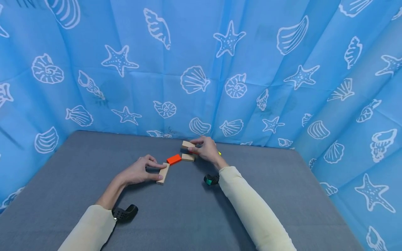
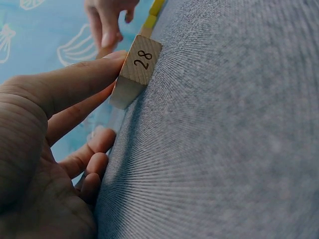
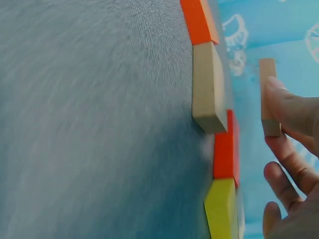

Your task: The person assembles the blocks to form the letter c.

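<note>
My left hand [image 1: 138, 170] pinches a plain wooden block [image 1: 163, 173] between thumb and index finger; the block lies on the table, and its end reads 28 in the left wrist view. Further back, my right hand [image 1: 205, 149] holds another plain wooden block [image 3: 268, 94] up off the table between thumb and fingers. Between the hands, an orange block [image 1: 174, 159] and a plain wooden block [image 1: 187, 157] form a line with the left-hand block. In the right wrist view, a red block [image 3: 226, 152] and a yellow block [image 3: 221, 209] continue that line, partly hidden from the head view.
A grey cloth-covered table [image 1: 176, 216] spreads around both hands. Behind it hangs a blue curtain [image 1: 201, 52] with white shell and starfish prints. Black devices are strapped at the left wrist [image 1: 125, 213] and right wrist [image 1: 211, 180].
</note>
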